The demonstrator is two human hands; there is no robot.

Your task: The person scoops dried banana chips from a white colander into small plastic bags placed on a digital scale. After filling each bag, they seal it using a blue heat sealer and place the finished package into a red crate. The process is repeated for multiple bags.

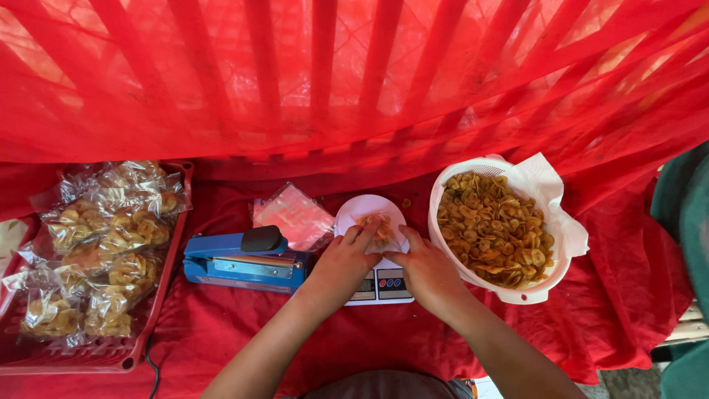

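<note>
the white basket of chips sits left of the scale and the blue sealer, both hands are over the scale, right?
Not quite. In the head view the white basket of chips sits right of the scale; the blue sealer is left. Both the left hand and right hand are over the scale.

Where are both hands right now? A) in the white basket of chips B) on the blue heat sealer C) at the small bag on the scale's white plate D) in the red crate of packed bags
C: the left hand and right hand meet at the small clear bag of chips on the white plate of the scale.
</note>
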